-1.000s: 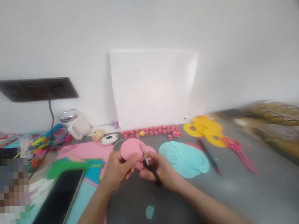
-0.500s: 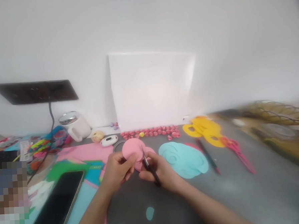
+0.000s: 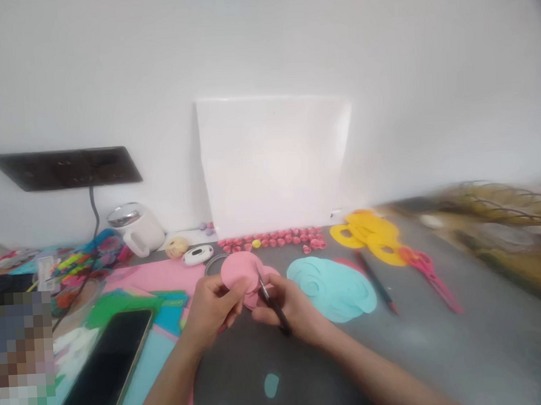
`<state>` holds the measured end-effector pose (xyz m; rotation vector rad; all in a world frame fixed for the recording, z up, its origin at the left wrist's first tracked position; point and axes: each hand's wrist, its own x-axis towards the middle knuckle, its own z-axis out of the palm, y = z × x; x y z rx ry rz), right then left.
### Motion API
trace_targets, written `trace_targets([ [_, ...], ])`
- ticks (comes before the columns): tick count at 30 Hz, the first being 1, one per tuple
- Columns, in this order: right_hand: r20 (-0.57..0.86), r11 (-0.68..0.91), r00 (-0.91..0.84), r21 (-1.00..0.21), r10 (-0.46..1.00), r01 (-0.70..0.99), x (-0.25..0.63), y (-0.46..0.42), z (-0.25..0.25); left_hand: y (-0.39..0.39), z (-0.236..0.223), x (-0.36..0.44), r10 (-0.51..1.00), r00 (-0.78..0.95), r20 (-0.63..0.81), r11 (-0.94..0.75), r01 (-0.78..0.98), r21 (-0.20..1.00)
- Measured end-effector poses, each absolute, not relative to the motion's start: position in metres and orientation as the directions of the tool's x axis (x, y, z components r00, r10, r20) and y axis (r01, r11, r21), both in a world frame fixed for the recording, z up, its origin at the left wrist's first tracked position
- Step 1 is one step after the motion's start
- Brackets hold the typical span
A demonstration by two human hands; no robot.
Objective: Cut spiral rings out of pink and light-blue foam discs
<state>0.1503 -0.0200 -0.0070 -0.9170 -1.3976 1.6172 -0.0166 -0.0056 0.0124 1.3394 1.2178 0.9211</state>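
Observation:
Between finger and thumb, my left hand (image 3: 215, 311) pinches a pink paper circle (image 3: 238, 270) above the dark table. Black-handled scissors (image 3: 276, 308) are gripped in my right hand (image 3: 294, 307), and their blades touch the circle's right edge. Behind and below the circle more pink paper (image 3: 269, 274) shows, partly hidden by my fingers. To the right of my right hand lies a pile of light blue paper spirals (image 3: 329, 287). A small blue-green scrap (image 3: 271, 385) rests on the table nearer to me.
Rolled red paper pieces (image 3: 281, 238) line the back beneath a white board (image 3: 277, 166). Yellow paper cutouts (image 3: 372, 233), a pencil (image 3: 378, 284) and pink scissors (image 3: 431, 275) lie right. Leftward are a phone (image 3: 106, 362), coloured sheets (image 3: 154, 275) and a white mug (image 3: 138, 230).
My hands, the circle and the scissors stay almost in place. The view has shifted very slightly.

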Motion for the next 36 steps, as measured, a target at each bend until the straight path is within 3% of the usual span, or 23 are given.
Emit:
trace_targets([
  [28, -0.096, -0.144, -0.372, -0.984, 0.923, -0.104, 0.148, -0.021, -0.006, -0.005, 0.008, -0.021, 0.970, 0.224, -0.096, 0.060, 0.165, 0.984],
  [36, -0.007, -0.069, -0.392, -0.987, 0.920, -0.144, 0.150, -0.017, -0.008, -0.005, 0.010, -0.020, 0.964, 0.258, -0.061, 0.005, 0.211, 0.977],
])
